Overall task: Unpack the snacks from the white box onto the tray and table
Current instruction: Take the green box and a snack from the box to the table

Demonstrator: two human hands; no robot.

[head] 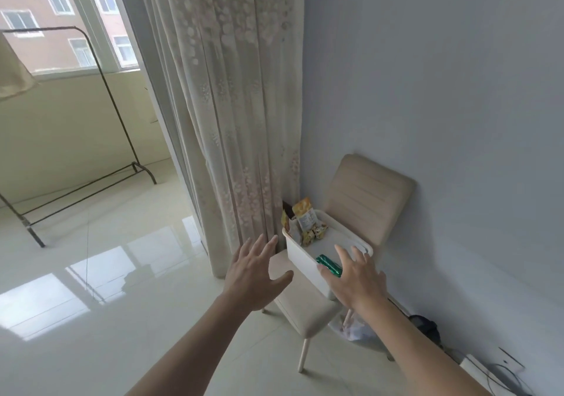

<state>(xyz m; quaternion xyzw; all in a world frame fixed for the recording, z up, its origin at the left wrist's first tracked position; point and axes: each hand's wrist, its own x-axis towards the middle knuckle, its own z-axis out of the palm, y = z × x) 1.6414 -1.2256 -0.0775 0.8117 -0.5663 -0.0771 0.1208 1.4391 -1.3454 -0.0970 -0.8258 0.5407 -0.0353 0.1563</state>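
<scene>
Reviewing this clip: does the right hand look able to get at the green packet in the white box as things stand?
Probably yes. The right hand, open with fingers spread, is already over the near end of the white box, right by the green packet. The box is open-topped and nothing covers the packet.

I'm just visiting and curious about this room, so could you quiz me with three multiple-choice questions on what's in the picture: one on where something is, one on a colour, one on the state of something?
1. Where does the white box stand?
A. On the floor
B. On the seat of the beige chair
C. On the windowsill

2. What colour is the shiny packet at the near end of the box?
A. Green
B. Red
C. Blue

3. How are the left hand and right hand?
A. Both clenched in fists
B. Both holding snacks
C. Both open, fingers spread, holding nothing

Answers:
1 B: the box sits on the chair seat, by the curtain.
2 A: the packet is plainly green.
3 C: both hands reach toward the box with fingers spread.
</scene>
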